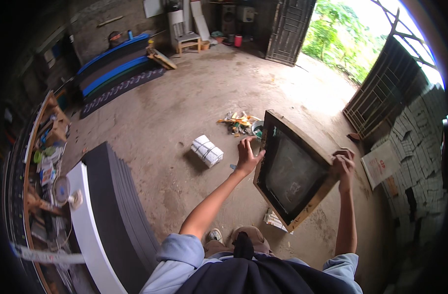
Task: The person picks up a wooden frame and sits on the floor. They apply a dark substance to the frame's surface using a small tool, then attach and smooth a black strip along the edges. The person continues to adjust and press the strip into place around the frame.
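Observation:
Tilted in front of me is a wooden screen-printing frame [295, 171] with a dark border around a grey, see-through-looking panel. My left hand [248, 158] pinches its left edge, thumb against the wood. At the right corner, my right hand [344, 166] has its fingers curled over the rim. Below and to the left, a white bundle tied with dark cord [207, 151] lies on the floor. Another pale bundle [278, 221] lies near my feet, partly hidden by the frame's lower corner.
Colourful scraps [237, 122] and a small bucket [257, 128] are on the floor ahead. Stacked dark sheets with a white one [94, 230] stand at left, beside a cluttered shelf [42, 196]. Grey stacks [410, 161] line the right. Metal doors [290, 32] open outdoors.

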`<state>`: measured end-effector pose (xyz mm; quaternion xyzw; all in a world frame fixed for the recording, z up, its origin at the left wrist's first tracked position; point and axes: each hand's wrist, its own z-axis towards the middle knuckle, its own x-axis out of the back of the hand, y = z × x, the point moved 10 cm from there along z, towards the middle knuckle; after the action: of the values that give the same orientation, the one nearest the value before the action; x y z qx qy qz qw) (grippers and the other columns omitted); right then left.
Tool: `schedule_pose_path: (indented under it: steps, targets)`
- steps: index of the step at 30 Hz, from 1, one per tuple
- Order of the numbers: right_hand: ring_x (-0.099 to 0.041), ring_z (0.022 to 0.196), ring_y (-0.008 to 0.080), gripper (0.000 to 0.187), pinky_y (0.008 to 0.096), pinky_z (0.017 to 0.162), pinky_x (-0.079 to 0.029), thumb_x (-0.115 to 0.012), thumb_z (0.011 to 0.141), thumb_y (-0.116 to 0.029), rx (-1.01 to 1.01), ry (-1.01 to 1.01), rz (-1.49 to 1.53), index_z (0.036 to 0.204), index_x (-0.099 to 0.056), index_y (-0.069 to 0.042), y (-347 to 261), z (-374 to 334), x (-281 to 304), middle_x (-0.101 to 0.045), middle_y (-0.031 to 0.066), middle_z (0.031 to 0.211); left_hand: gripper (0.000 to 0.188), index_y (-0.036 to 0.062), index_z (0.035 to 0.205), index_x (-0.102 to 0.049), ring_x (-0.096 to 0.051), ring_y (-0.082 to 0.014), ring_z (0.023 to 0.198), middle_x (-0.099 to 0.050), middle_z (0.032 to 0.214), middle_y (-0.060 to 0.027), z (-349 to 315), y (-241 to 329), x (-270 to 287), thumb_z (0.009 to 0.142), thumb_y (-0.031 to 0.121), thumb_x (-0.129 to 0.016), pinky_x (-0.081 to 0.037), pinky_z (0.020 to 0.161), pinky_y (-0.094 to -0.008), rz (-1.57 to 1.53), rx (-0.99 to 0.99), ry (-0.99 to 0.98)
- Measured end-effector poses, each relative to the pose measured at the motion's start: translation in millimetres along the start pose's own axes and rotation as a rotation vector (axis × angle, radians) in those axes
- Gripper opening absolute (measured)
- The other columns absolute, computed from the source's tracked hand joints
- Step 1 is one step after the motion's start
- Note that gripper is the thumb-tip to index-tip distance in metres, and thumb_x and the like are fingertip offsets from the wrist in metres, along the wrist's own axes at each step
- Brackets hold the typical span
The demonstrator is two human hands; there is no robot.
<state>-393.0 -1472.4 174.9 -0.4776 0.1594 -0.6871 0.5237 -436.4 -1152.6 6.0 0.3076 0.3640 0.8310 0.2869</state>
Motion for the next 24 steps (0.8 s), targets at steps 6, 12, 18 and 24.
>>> schedule_pose_path:
  steps: [6, 12, 18, 24]
  targets:
    - [-0.044, 0.071, 0.0076, 0.024, 0.0212, 0.056, -0.032, -0.055, 0.08, -0.018, -0.219, 0.243, 0.351, 0.067, -0.053, 0.003, 60.9, 41.7, 59.3, -0.049, 0.0037, 0.086, 0.082, -0.0049, 0.133, -0.027, -0.036, -0.036, 0.125, -0.04, 0.129, -0.0269, 93.8, -67.8, -110.9, 0.086, 0.058, -0.049, -0.028, 0.103, -0.0415, -0.51, 0.31, -0.099]
    - [-0.042, 0.062, 0.0064, 0.027, 0.0208, 0.052, -0.031, -0.056, 0.075, -0.019, -0.389, 0.421, 0.455, 0.058, -0.049, 0.0, 141.5, 53.0, 48.1, -0.045, 0.004, 0.076, 0.068, -0.0082, 0.118, -0.047, -0.049, -0.0213, 0.109, -0.054, 0.115, -0.0158, 175.9, -143.5, -185.3, 0.091, 0.054, -0.044, -0.036, 0.095, -0.0325, -0.441, 0.434, -0.531]
    - [-0.043, 0.101, 0.0152, 0.038, 0.0231, 0.068, -0.036, -0.052, 0.077, -0.023, -0.223, 0.321, 0.052, 0.047, -0.043, -0.002, 166.4, 114.5, 16.0, -0.054, 0.0087, 0.094, 0.062, -0.0019, 0.107, -0.053, -0.047, -0.0122, 0.09, -0.054, 0.099, -0.0038, 225.5, -164.4, -214.8, 0.088, 0.057, -0.05, -0.04, 0.08, -0.0289, -0.654, 0.539, -0.323]
    - [-0.039, 0.115, 0.0193, 0.037, 0.0297, 0.094, -0.032, -0.052, 0.084, -0.03, -0.303, 0.594, -0.082, 0.059, -0.05, -0.003, 175.0, 136.3, 39.4, -0.054, 0.0106, 0.111, 0.058, 0.0087, 0.07, -0.043, -0.034, -0.0077, 0.062, -0.036, 0.065, 0.0056, 278.4, -196.1, -326.8, 0.079, 0.064, -0.057, -0.031, 0.052, -0.0297, -0.756, 0.582, -0.406]
